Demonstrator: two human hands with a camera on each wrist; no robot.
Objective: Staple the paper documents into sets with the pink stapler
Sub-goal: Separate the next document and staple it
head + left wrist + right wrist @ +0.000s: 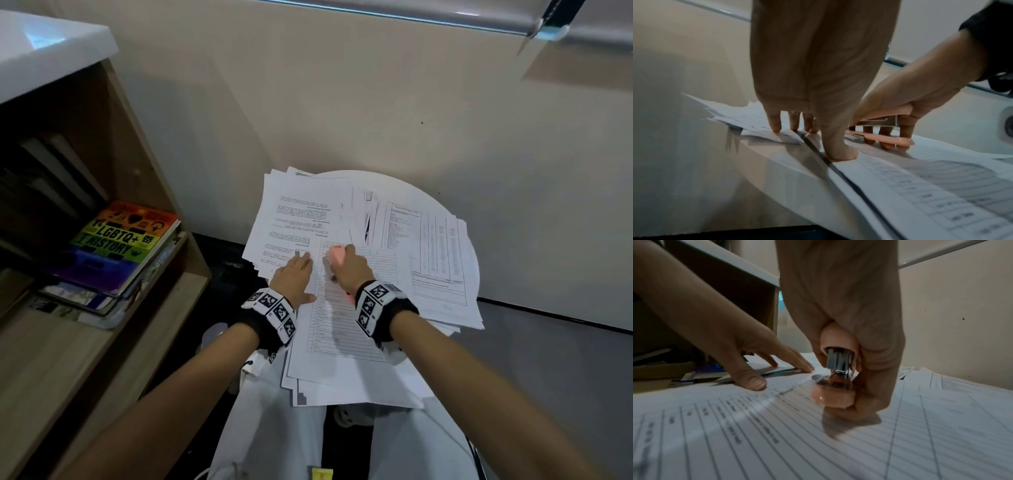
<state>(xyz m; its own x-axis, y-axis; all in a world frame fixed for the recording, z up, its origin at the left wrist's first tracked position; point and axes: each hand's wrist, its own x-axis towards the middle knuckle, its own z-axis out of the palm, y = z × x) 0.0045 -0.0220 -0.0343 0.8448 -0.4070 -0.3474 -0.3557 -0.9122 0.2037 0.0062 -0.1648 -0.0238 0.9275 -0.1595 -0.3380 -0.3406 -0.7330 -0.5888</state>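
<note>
A set of lined forms (pixel 342 329) lies on top of the paper piles on a small round white table (pixel 428 195). My left hand (pixel 295 274) presses flat on the left edge of that set, fingers straight, thumb (pixel 838 151) down on the sheet. My right hand (pixel 352 270) grips the pink stapler (pixel 337 255) near the set's top left corner. In the left wrist view the stapler (pixel 885 128) has its arms apart, its base on the paper. From the right wrist the stapler (pixel 836 376) shows end-on in my right hand (pixel 859 353).
More printed sheets (pixel 301 219) and tables (pixel 435 253) are spread across the table and hang over its rim. A wooden shelf (pixel 113 301) with a rainbow-coloured book (pixel 120 246) stands to the left. A plain wall (pixel 376 102) is just behind the table.
</note>
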